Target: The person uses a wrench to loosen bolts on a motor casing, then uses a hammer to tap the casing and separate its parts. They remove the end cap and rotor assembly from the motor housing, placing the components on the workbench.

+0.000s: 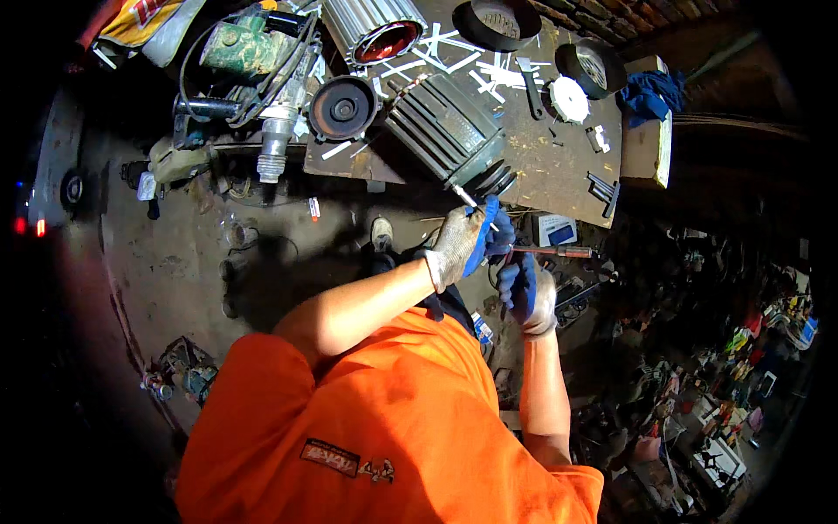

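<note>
A grey-and-blue work glove covers my left hand [469, 240], whose fingers are closed around a slim pale rod [465, 196] near the lower end of a finned electric motor [445, 122]. Whether the rod is joined to the motor cannot be made out. Just right of it, my gloved right hand [530, 295] has bent fingers against the shank of a screwdriver [572, 251] with a reddish handle. The screwdriver lies crosswise, its handle pointing right and its tip end hidden by my left hand. The motor rests on the workbench [559, 188] edge, beside dark round discs [496, 179].
On the bench lie a finned motor housing [371, 31], a round end cover [343, 108], white strips [497, 74], an adjustable wrench [530, 87] and dark pans [592, 68]. A corded green power tool [249, 48] stands left. Clutter [698, 410] covers the floor at right.
</note>
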Demonstrator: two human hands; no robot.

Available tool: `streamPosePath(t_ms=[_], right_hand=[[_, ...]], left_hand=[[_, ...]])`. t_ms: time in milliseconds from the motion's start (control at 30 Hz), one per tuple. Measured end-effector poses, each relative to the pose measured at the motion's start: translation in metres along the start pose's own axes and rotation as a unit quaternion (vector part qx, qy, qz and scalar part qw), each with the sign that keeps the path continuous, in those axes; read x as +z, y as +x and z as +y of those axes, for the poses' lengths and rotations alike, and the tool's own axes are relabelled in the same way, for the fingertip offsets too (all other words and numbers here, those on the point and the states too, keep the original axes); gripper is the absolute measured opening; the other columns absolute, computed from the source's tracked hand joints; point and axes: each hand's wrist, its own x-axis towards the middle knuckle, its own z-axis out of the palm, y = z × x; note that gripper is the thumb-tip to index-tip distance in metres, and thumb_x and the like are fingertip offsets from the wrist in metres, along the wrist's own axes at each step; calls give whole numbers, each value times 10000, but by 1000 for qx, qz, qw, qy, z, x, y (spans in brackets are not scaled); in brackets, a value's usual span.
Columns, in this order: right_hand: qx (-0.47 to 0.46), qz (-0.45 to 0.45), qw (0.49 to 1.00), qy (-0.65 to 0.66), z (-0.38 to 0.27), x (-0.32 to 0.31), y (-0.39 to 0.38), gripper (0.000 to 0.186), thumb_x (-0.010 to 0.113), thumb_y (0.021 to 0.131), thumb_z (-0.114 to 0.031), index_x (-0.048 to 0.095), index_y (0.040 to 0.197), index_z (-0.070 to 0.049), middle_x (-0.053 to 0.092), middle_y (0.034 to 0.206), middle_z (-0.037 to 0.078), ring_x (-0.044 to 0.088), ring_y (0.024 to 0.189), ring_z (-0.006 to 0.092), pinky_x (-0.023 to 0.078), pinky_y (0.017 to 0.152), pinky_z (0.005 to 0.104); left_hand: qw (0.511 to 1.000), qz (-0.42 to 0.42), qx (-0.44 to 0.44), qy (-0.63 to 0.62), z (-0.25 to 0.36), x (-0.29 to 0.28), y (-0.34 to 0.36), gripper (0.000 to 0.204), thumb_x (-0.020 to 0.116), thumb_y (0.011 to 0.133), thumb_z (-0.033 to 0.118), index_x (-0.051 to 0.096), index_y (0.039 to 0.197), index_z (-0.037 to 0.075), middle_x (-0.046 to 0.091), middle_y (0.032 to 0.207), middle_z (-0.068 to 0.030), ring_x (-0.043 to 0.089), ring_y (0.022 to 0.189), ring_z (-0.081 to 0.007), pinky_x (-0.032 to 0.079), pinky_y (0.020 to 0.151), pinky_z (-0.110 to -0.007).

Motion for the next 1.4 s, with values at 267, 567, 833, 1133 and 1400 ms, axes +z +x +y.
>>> streamPosePath(t_ms=[267,567,833,1133,1400], right_hand=[[-58,37,993,-94,-17,42,3,264,528,992,-275,623,875,-59,598,669,73,550,540,225,442,506,349],[-506,68,705,-493,-21,28,-4,308,567,989,-234,669,1055,49,659,739,57,617,659,160,504,632,290],[-246,126,911,-304,7,19,-2,267,557,990,-248,599,1156,-43,681,922,102,652,741,180,545,684,276],[119,-144,953,238,-12,36,3,395,490,1016,-421,625,969,-52,565,648,40,533,519,173,457,495,294],[-273,56,887,-369,1,15,-1,376,584,977,-355,675,1044,4,686,990,137,641,914,239,488,868,366]], left_hand=[[1000,23,-10,6,4,2,-4,451,645,922,497,651,945,47,682,818,-78,670,724,-178,547,642,-305],[1000,-11,-4,-25,1,-8,3,367,651,941,438,652,976,73,676,807,-46,644,685,-148,533,617,-297],[999,-36,5,-34,5,-9,2,395,654,939,432,641,946,38,675,818,-65,660,690,-172,553,606,-320],[1000,-3,-17,-13,8,-7,3,367,635,950,436,650,952,69,669,809,-51,665,703,-179,554,601,-318],[1000,-4,-24,-6,4,-10,1,390,629,947,460,646,947,69,662,793,-46,645,673,-161,546,583,-317]])
